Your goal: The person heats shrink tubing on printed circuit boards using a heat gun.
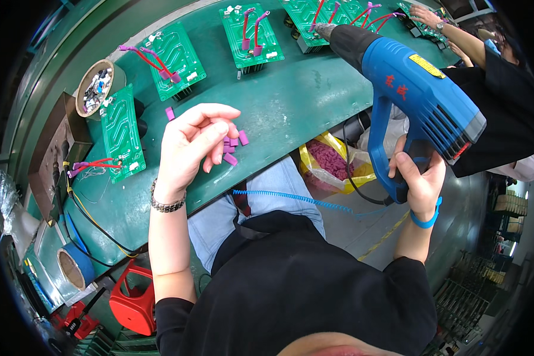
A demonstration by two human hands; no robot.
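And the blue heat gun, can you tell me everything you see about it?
The heat gun looks like blue plastic, with a black front, grey metallic nozzle, yellow label, red markings, dark side slots and a grey rear cap. A black cord runs from the base of its looped handle. The right hand grips it in the air, nozzle pointing up and left in the picture. Whether it's on, I can't tell.

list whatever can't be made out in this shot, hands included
All in the head view:
Left hand: its curled fingers hide whether anything sits inside.
Heat gun: the right hand covers part of it, so whether a trigger is pressed can't be told.
Far circuit board: partly hidden behind the heat gun.
Round tub: its parts are too small to identify.
Co-worker: black clothing blends into the dark rim.
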